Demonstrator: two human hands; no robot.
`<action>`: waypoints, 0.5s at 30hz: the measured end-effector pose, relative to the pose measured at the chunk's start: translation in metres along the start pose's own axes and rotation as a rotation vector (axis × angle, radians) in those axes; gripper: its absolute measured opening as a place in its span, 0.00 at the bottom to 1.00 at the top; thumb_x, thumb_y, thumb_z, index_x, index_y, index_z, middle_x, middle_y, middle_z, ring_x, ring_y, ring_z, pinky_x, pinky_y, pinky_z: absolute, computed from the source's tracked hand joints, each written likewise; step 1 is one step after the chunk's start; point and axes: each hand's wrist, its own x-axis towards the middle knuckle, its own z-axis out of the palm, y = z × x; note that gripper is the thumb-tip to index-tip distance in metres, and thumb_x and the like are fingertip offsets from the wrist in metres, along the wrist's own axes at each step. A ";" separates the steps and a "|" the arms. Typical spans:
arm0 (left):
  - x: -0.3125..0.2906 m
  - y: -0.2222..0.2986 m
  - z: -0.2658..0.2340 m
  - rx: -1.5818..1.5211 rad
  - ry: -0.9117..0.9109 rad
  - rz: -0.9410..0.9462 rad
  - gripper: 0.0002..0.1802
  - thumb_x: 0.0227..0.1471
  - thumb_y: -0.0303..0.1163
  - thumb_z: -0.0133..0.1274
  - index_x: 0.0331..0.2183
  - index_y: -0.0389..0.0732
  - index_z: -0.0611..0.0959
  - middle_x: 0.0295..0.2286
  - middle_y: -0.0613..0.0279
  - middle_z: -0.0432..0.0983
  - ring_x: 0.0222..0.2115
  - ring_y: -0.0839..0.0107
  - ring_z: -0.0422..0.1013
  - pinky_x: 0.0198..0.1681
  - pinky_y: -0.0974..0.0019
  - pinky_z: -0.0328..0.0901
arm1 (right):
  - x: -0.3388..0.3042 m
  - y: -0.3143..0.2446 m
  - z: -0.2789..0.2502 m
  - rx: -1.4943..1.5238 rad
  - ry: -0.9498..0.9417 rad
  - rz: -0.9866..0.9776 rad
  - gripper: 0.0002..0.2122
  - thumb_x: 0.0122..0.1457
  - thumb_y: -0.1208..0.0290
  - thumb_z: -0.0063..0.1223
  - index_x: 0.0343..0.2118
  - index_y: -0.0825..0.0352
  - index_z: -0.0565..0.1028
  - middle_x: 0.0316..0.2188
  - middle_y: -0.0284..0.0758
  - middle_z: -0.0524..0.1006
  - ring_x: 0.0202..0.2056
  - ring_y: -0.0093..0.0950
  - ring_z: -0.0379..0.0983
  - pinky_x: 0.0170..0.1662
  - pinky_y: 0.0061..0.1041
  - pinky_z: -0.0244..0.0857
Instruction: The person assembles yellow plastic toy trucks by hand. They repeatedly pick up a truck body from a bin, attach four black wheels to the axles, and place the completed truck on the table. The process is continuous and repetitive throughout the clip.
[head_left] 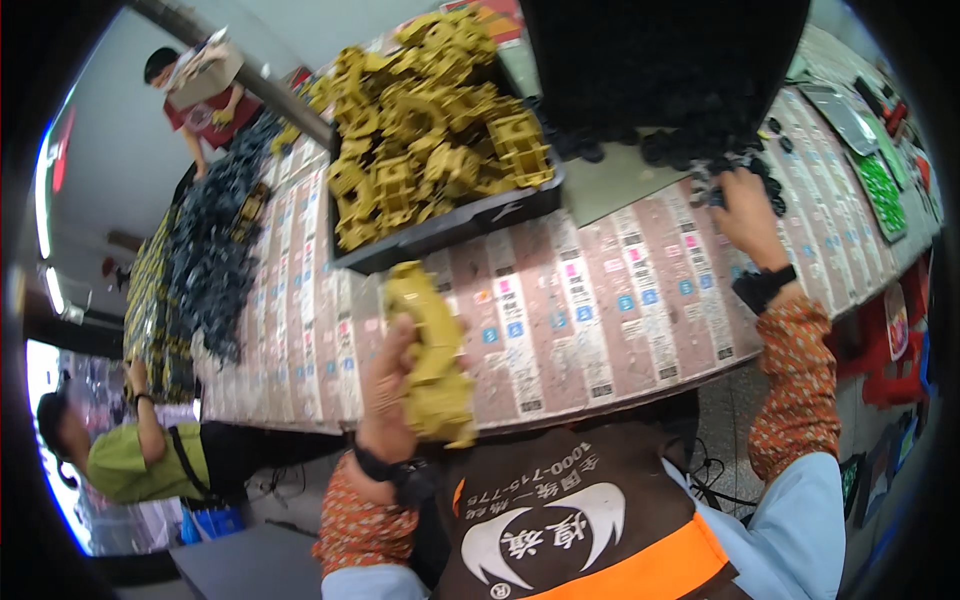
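Apron: dark brown w/ orange band, white emblem [560,500]; wearer stands at bench's nr edge, light-blue clothing under patterned orange sleeves [365,525].
L hand: [385,400] fingers wrapped round one yellow part, dark band [400,475] on wrist.
Yellow part: [432,360] long, moulded, a bit blurred; held roughly upright in L hand, over bench's nr edge, left of centre; upper end close to crate's nr wall in view, can't tell if touching.
Bench: [620,330] pinkish top w/ rows of pale printed strips; nr edge curves in the lens.
R hand: [748,215] arm stretched out over bench's R half, fingers down at small black pcs; can't tell if it's pinching one. Dark band on this wrist too.
Small black pcs: [672,150] loose, spread about R hand & back twd bench's far edge.
Crate: [460,228] dark grey, mid-bench, left of centre, heaped above rim w/ similar yellow parts [430,130].
Grn tray: [880,190] bright green contents, nr bench's R edge.
Blk bin: [660,60] big, dark, twd far edge, behind small black pcs.
Dark pile: [215,230] blue-grey parts along bench's L edge.
Co-workers: one in green top [140,465] off L edge; another in dark red [215,115] past far L corner.
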 end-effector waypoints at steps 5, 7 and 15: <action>0.013 -0.048 -0.003 -0.008 -0.004 -0.055 0.31 0.62 0.55 0.55 0.55 0.42 0.72 0.38 0.55 0.80 0.31 0.66 0.80 0.36 0.65 0.78 | -0.031 -0.092 -0.046 0.759 -0.230 0.118 0.20 0.57 0.77 0.58 0.54 0.64 0.74 0.45 0.33 0.75 0.42 0.26 0.72 0.45 0.24 0.68; 0.014 -0.063 -0.010 -0.002 -0.036 -0.082 0.32 0.62 0.53 0.56 0.58 0.43 0.69 0.41 0.57 0.78 0.35 0.67 0.78 0.39 0.65 0.77 | -0.052 -0.139 -0.048 1.330 -0.469 0.104 0.21 0.61 0.78 0.55 0.59 0.65 0.72 0.47 0.29 0.74 0.42 0.20 0.71 0.48 0.23 0.69; 0.003 -0.081 0.024 0.334 -0.069 0.176 0.41 0.63 0.43 0.58 0.69 0.48 0.56 0.53 0.63 0.68 0.51 0.71 0.69 0.54 0.65 0.68 | -0.088 -0.242 -0.047 1.670 -0.523 0.122 0.23 0.63 0.83 0.50 0.62 0.68 0.67 0.52 0.33 0.72 0.49 0.19 0.70 0.52 0.22 0.68</action>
